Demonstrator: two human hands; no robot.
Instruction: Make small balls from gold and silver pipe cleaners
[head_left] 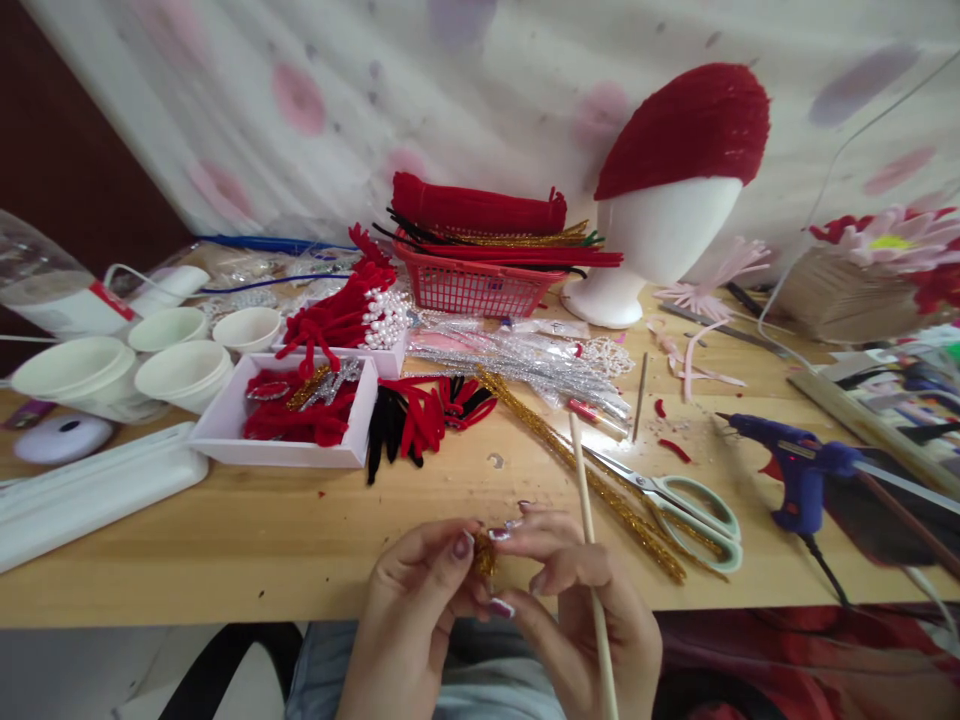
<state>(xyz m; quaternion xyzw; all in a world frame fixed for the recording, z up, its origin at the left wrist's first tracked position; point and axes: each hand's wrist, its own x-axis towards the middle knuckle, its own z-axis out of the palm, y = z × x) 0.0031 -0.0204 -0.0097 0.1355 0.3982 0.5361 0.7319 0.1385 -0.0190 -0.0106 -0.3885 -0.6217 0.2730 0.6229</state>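
Note:
Near the table's front edge, my left hand pinches a small coiled piece of gold tinsel pipe cleaner between thumb and forefinger. My right hand meets it from the other side, fingertips and thumb around the same gold piece. A thin wooden stick is tucked between the fingers of the right hand, its upper end pointing away from me. Beyond the hands lie long gold tinsel pipe cleaners and scissors with pale green handles. The gold piece is partly hidden by fingers.
A blue glue gun lies at right, its cord running over the edge. White boxes of red pieces and paper cups stand left. A red basket and a white foam head with a red cap are at the back.

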